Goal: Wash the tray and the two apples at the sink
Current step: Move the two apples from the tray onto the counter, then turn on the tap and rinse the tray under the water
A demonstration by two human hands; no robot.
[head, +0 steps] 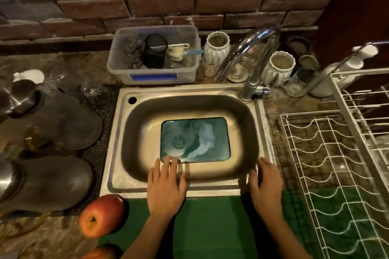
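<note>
Neither hand had a grip on anything — the left hand (166,185) lay flat, fingertips touching the tray (195,140) at its 7 o'clock corner, and the right hand (266,185) rested open on the sink (261,132) rim. Soapy tray lay in the basin; two apples (102,215) (101,253) sat on the desk at 8 o'clock

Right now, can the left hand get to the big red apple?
Probably yes. The left hand rests open at the sink's front rim, and the red apple sits uncovered on the counter just beside it, nothing between.
</note>
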